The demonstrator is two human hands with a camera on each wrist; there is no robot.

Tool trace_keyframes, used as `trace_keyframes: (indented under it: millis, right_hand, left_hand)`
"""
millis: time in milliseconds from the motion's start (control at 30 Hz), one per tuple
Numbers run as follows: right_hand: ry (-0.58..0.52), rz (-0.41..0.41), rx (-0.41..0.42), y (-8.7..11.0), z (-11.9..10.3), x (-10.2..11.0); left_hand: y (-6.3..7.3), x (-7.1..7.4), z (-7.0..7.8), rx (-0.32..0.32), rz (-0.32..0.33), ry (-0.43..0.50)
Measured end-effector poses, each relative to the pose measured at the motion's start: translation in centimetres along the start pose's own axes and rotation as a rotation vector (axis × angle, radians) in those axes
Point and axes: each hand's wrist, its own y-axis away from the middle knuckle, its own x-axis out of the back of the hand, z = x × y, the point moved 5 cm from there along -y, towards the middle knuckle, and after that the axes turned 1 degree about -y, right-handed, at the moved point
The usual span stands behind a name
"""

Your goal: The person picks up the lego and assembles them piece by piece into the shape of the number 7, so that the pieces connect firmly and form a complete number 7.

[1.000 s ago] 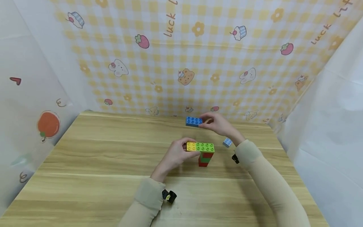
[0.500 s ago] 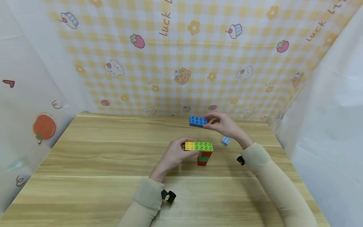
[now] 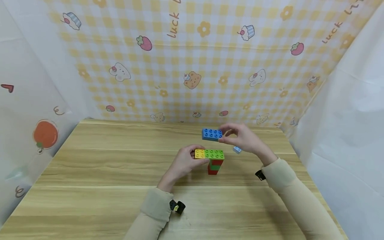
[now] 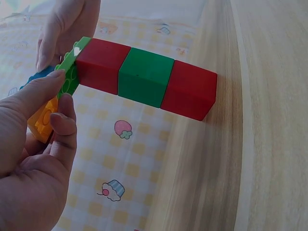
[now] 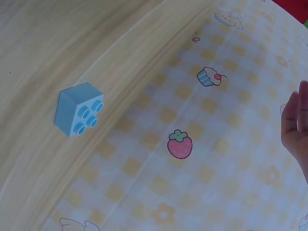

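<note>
On the wooden table (image 3: 126,166) stands a tower made of a red brick (image 4: 102,65), a green brick (image 4: 146,77) and another red brick (image 4: 190,90) at the bottom. A light green brick (image 3: 214,154) lies across its top, with a yellow brick (image 3: 199,153) at the left end, overhanging the tower. My left hand (image 3: 186,163) grips the yellow end between thumb and fingers. Just behind and above the tower, my right hand (image 3: 244,138) pinches a blue eight-stud brick (image 3: 210,134) by its right end, studs up.
A small light blue brick (image 5: 79,109) stands on the table to the right of the tower, partly behind my right hand in the head view. A yellow checked cloth (image 3: 168,66) hangs behind the table's back edge, with white sheets (image 3: 354,110) at the sides.
My right hand has carried the blue brick to the right and then down, nearer the top of the tower. My left hand keeps its grip on the yellow end; the view has shifted slightly.
</note>
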Motion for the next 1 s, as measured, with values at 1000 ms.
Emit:
trace_keyframes:
  millis: [1000]
  right_hand:
    - [0.016, -0.049, 0.074, 1.7, -1.6, -2.8]
  left_hand:
    - [-0.1, 0.1, -0.1, -0.024, -0.017, 0.01]
